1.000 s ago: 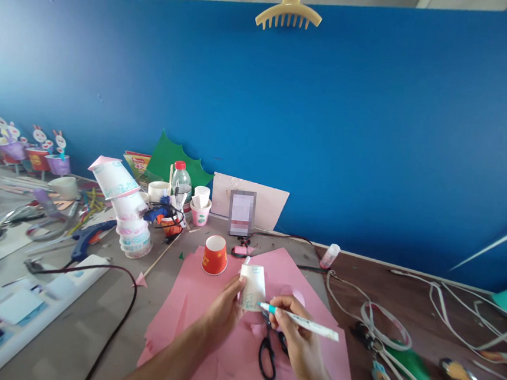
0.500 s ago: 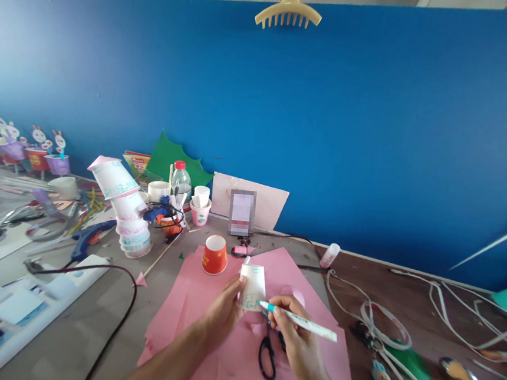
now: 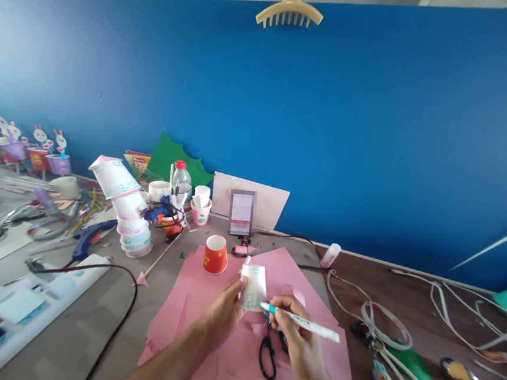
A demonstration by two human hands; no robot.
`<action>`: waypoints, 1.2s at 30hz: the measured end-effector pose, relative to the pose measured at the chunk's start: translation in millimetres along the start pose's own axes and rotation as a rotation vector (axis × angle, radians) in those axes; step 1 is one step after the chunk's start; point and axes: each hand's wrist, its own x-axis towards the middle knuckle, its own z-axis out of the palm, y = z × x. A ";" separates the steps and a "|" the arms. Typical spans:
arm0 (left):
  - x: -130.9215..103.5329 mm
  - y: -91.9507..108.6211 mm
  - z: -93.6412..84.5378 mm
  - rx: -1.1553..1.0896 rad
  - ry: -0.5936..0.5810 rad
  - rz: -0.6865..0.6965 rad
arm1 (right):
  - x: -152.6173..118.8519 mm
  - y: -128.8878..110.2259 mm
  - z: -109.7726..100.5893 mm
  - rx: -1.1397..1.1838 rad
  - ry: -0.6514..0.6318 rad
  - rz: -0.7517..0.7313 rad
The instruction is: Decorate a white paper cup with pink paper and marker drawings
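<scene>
A white paper cup (image 3: pixel 254 283), turned upside down, carries teal pen marks near its lower rim. My left hand (image 3: pixel 225 306) is closed around its left side. Between the fingers of my right hand (image 3: pixel 296 333) is a white marker (image 3: pixel 312 325) with a teal collar, its tip at the marked part of the cup. Black-handled scissors (image 3: pixel 268 357) lie beneath my hands, their blades partly hidden. Under them spreads pink paper (image 3: pixel 203 363). A red paper cup (image 3: pixel 215 256) stands upright just beyond my left hand.
On the left, a leaning stack of decorated cups (image 3: pixel 130 209) stands behind a white power strip (image 3: pixel 38 313) and a blue glue gun (image 3: pixel 89 241). A glue stick (image 3: pixel 330 255) stands at the right, near tangled white cables (image 3: pixel 386 326). A phone (image 3: pixel 241 212) leans at the back.
The marker tip has shifted very slightly on the cup, and the right hand with it. The left hand and cup stay almost where they were.
</scene>
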 end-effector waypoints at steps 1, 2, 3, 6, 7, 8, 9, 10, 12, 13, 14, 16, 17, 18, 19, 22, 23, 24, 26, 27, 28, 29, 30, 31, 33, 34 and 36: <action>0.1 -0.2 -0.3 -0.001 0.003 0.001 | -0.2 0.7 0.1 -0.005 -0.001 -0.002; 0.3 -0.4 -0.5 -0.005 0.007 0.001 | -0.3 1.5 0.2 -0.011 -0.003 -0.002; 0.5 -0.5 -0.5 -0.009 0.010 0.001 | -0.5 2.4 0.4 -0.014 -0.004 0.001; 1.2 -0.4 -0.1 -0.020 0.013 -0.005 | -0.9 4.4 1.2 -0.014 -0.006 0.022; 1.4 -0.3 0.2 -0.023 0.016 -0.009 | -0.8 4.4 1.4 -0.015 -0.006 0.031; 1.5 -0.1 0.4 -0.025 0.017 -0.015 | -0.6 4.1 1.6 -0.020 -0.003 0.036; 1.4 0.2 0.8 -0.026 0.017 -0.020 | -0.4 3.3 1.7 -0.027 0.004 0.033; 1.3 0.6 1.1 -0.026 0.015 -0.023 | -0.1 2.2 1.7 -0.037 0.013 0.023; 0.9 1.3 1.8 -0.030 0.009 -0.031 | 0.3 -0.5 1.1 -0.050 0.031 0.004; 0.6 1.6 2.1 -0.033 0.011 -0.034 | 0.3 -1.7 0.7 -0.050 0.034 0.001; 0.4 1.9 2.4 -0.036 0.017 -0.037 | 0.2 -2.6 0.3 -0.047 0.037 0.004; 0.1 2.5 2.9 -0.050 0.037 -0.045 | -0.3 -3.1 -0.4 -0.034 0.037 0.017; 0.1 2.7 3.2 -0.060 0.045 -0.052 | -0.5 -2.8 -0.6 -0.026 0.040 0.021; 0.1 2.9 3.4 -0.071 0.048 -0.060 | -0.7 -2.2 -0.7 -0.020 0.042 0.023; 0.1 3.1 3.6 -0.082 0.046 -0.068 | -0.8 -1.5 -0.6 -0.014 0.044 0.024; 0.8 3.1 3.8 -0.090 0.039 -0.067 | -0.6 -0.7 0.3 -0.002 0.045 0.032; 1.2 3.0 3.7 -0.086 0.042 -0.059 | -0.5 -0.9 0.6 -0.001 0.040 0.034; 1.6 2.7 3.4 -0.081 0.047 -0.053 | -0.4 -1.3 0.9 -0.003 0.035 0.035; 2.5 1.9 2.3 -0.078 0.055 -0.047 | 0.0 -1.8 0.9 -0.010 0.037 0.036; 2.8 1.5 1.6 -0.078 0.052 -0.046 | 0.3 -1.6 0.8 -0.017 0.047 0.033; 3.1 1.1 0.8 -0.079 0.042 -0.047 | 0.6 -1.0 0.4 -0.022 0.063 0.030; 3.2 0.7 0.0 -0.077 0.029 -0.049 | 1.0 0.1 0.0 -0.025 0.083 0.030; 3.3 0.3 -0.9 -0.075 0.016 -0.053 | 1.4 1.5 -0.5 -0.023 0.104 0.032; 3.4 -0.1 -1.7 -0.075 0.006 -0.059 | 1.8 3.0 -0.9 -0.015 0.119 0.034; 3.7 -0.9 -3.5 -0.074 -0.005 -0.072 | 2.5 5.9 -1.3 0.012 0.131 0.041; 4.1 -1.5 -4.5 -0.073 -0.006 -0.074 | 2.8 6.9 -1.3 0.025 0.127 0.044; 5.1 -3.1 -6.8 -0.073 -0.007 -0.072 | 2.8 7.6 -0.7 0.045 0.113 0.052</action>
